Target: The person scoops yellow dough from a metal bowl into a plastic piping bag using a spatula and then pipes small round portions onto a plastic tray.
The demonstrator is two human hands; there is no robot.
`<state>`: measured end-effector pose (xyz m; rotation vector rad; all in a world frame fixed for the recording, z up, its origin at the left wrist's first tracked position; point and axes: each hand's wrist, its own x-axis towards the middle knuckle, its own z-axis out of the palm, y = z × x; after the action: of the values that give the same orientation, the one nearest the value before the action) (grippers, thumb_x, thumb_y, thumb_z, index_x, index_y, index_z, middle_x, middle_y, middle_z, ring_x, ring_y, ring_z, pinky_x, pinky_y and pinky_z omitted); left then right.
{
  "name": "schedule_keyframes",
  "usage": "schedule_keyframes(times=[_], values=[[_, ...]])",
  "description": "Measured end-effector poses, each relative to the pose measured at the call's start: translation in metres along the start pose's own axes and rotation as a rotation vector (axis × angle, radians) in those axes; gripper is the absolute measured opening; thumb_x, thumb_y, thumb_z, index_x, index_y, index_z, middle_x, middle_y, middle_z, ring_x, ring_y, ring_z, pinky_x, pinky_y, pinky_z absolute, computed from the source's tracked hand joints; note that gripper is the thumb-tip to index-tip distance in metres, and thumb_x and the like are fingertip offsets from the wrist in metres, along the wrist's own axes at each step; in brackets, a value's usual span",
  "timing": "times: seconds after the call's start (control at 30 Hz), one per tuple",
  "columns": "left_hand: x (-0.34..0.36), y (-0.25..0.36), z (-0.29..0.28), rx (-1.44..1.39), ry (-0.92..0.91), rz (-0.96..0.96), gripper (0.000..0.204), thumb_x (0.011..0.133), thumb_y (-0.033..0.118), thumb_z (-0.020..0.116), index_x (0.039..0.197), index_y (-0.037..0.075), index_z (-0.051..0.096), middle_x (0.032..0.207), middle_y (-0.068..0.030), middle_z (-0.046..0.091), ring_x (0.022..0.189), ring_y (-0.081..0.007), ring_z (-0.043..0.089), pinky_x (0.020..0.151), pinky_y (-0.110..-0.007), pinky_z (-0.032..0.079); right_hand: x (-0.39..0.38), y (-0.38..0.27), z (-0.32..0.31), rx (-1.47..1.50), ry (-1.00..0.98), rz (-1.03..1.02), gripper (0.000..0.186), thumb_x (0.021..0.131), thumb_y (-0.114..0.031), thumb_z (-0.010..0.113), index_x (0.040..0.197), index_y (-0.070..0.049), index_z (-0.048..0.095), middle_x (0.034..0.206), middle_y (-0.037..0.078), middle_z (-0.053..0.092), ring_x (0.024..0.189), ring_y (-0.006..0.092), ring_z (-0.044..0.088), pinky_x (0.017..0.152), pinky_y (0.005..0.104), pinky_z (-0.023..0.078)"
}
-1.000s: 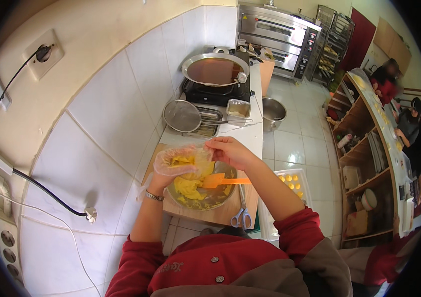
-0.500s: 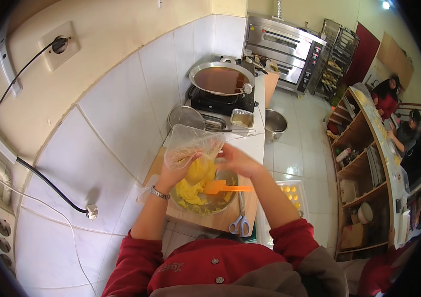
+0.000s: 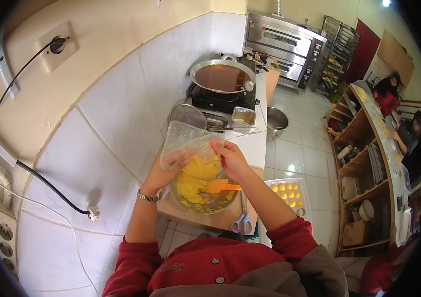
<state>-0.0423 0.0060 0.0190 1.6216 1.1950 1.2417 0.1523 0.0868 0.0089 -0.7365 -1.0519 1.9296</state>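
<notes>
My left hand is wrapped around the side of a clear plastic piping bag, its fingers partly seen through the film. My right hand pinches the bag's edge on the right. Soft yellow dough bulges in the lower part of the bag, just above a metal bowl. More of this yellow dough lies in the bowl. An orange spatula rests across the bowl, its handle partly hidden behind my right forearm. Scissors with blue-grey handles lie right of the bowl on the wooden board.
Beyond the bag are a strainer, a small metal tin and a wide pan of brown liquid on a black stove. A white tray of yellow balls is at right. A metal pot stands on the floor. Two people work behind shelves.
My right hand has closed from loose fingers to a pinch on the bag's edge. My left hand and wrist have shifted left, and the bag has moved slightly left with them.
</notes>
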Motion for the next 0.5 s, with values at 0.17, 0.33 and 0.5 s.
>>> schedule_keyframes(times=[0.17,0.33,0.5], values=[[0.007,0.006,0.009,0.062,0.223,0.023,0.021,0.088,0.012,0.056,0.103,0.0,0.063,0.096,-0.0069,0.067,0.088,-0.0114,0.06,0.078,-0.024,0.046,0.003,0.001,-0.009,0.0,-0.024,0.009,0.029,0.086,-0.031,0.061,0.089,-0.002,0.06,0.083,0.002,0.063,0.072,0.0082,0.059,0.064,0.0216,0.047],[0.016,-0.002,0.02,0.342,0.389,0.206,0.018,0.087,0.013,0.058,0.093,-0.002,0.065,0.082,-0.0078,0.069,0.073,-0.012,0.062,0.067,-0.023,0.048,0.008,0.019,-0.013,-0.285,-0.165,-0.182,0.02,0.085,-0.019,0.062,0.097,-0.003,0.062,0.087,0.002,0.064,0.081,0.0094,0.06,0.073,0.0227,0.047],[0.006,-0.013,0.015,0.112,0.423,0.036,0.012,0.08,0.01,0.066,0.086,0.0,0.069,0.082,-0.0086,0.069,0.069,-0.0123,0.062,0.062,-0.025,0.048,0.003,0.01,0.001,-0.46,-0.11,-0.25,0.02,0.078,-0.015,0.07,0.093,-0.003,0.064,0.088,0.002,0.064,0.082,0.0091,0.059,0.074,0.0223,0.046]])
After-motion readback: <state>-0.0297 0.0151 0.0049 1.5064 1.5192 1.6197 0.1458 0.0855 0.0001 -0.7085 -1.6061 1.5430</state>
